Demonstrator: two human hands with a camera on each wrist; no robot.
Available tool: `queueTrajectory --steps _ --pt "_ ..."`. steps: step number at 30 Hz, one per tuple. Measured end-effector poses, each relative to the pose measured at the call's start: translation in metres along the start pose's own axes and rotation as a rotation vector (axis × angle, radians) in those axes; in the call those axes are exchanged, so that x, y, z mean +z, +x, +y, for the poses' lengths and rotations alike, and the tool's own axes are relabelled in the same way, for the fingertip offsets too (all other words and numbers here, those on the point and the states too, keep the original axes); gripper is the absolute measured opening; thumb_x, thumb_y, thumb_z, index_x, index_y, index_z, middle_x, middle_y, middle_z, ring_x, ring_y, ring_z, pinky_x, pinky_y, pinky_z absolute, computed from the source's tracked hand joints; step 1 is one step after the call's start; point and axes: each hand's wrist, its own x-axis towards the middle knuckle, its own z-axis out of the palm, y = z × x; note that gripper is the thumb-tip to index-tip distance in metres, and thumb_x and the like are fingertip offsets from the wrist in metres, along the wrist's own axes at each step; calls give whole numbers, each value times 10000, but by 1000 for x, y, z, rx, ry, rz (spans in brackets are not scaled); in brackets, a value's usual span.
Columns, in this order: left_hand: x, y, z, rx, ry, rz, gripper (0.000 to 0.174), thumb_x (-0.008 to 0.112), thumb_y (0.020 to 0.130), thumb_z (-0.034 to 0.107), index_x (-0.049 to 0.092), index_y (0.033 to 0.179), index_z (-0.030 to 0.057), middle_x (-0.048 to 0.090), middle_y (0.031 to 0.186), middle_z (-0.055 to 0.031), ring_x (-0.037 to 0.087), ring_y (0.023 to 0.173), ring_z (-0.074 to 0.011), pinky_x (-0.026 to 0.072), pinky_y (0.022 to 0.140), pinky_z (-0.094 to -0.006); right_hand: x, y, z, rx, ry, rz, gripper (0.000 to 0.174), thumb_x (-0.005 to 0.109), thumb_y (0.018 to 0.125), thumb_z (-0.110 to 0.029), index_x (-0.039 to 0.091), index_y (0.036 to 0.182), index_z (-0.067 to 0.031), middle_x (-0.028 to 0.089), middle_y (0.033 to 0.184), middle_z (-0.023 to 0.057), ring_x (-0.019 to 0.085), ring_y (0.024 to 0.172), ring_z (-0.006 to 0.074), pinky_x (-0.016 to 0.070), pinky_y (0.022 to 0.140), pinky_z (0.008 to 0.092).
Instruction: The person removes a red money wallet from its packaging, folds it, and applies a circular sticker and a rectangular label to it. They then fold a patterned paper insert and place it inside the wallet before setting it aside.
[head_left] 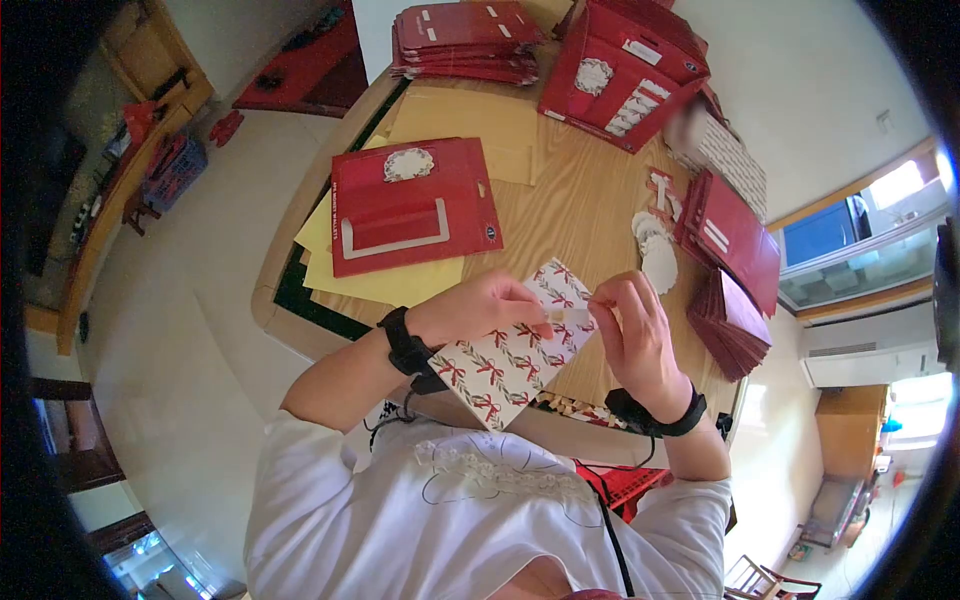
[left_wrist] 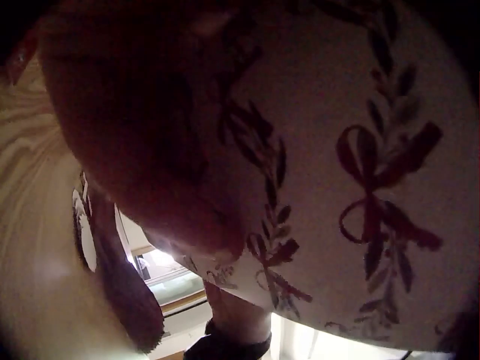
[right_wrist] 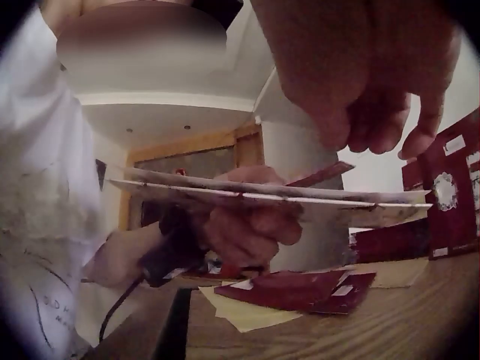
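Note:
A flat white stack of card (head_left: 500, 375), printed with red bows and leafy sprigs, is held tilted over the table's near edge. My left hand (head_left: 490, 308) grips it, thumb on the printed face and fingers underneath. A pale patch (head_left: 568, 316) shows on the printed face near the right edge. Bent fingers of my right hand (head_left: 636, 325) come right to that edge; I cannot tell whether they pinch anything. The right wrist view shows the card (right_wrist: 322, 199) edge-on as thin layers, below the right hand (right_wrist: 352, 75). Bows and sprigs fill much of the left wrist view.
A flat red printed sleeve (head_left: 410, 205) with a cut-out lies on yellow sheets (head_left: 435, 283) at left. Red folders (head_left: 465, 40) are stacked behind, beside a large red box (head_left: 625, 75). White round cutouts (head_left: 655, 255) and more red folders (head_left: 730, 245) lie at right.

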Motion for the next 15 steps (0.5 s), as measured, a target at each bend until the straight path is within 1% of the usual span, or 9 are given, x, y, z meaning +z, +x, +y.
queueTrajectory --steps 3,6,8,9,12,15 --pt "-1 3 -7 55 -40 20 231 555 879 208 687 891 19 670 811 -27 581 754 -67 453 699 -219 -3 -1 -2 -60 -4 -37 146 643 734 -60 547 844 -47 525 815 88 517 782 271 408 712 364" --pt "2 5 -3 91 67 13 234 550 881 199 684 892 8 672 818 -30 582 760 -65 455 704 -221 -1 1 -7 -102 -41 -66 167 661 728 -93 556 854 -63 529 816 78 520 784 262 406 709 356" --pt "4 4 -3 84 60 16 224 555 877 193 686 892 12 666 796 -23 569 736 -59 452 685 -225 1 1 -7 -124 -76 -87 180 673 726 -120 562 860 -73 533 817 71 522 785 255 405 705 351" --pt "5 3 -3 80 54 19 219 558 875 191 687 892 14 663 785 -19 563 724 -56 450 675 -227 1 2 -7 -117 -57 -88 178 675 728 -126 564 857 -75 534 816 69 522 786 254 405 705 351" --pt "9 -3 4 86 167 54 205 569 866 189 688 887 24 647 736 -19 537 684 -54 440 641 -237 1 3 -9 -101 -29 -90 168 679 733 -142 569 845 -81 535 813 62 522 786 248 403 706 350" --pt "12 -3 2 182 235 118 197 575 860 190 688 882 30 628 696 -27 518 659 -57 431 617 -244 2 1 -8 -92 -53 -89 155 680 735 -151 574 827 -86 536 808 56 523 786 242 403 705 348"
